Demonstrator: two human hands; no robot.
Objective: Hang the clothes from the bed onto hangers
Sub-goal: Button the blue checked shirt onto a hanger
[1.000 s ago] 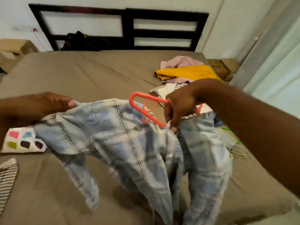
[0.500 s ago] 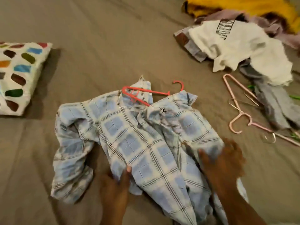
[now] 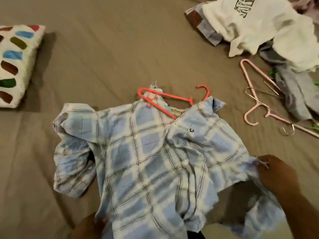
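Midway through hanging the shirt (image 3: 146,152), spread on the bed (image 3: 120,49) with the hanger (image 3: 160,99) only partly inside its collar. Pinching the shirt's right edge with the right hand (image 3: 276,173); left hand (image 3: 89,226) at the hem, fingers hidden, cannot tell grip. Next: seat both shoulders over the hanger. Right of shirt, pink hangers (image 3: 250,94) and tee (image 3: 259,26); left, pillow (image 3: 15,62). No obstruction.

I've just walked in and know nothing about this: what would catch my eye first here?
A blue plaid shirt lies spread across the middle of the brown bed, a coral hanger poking out of its collar. The right hand pinches its edge at lower right; the left hand touches the bottom hem. A spotted pillow sits far left.
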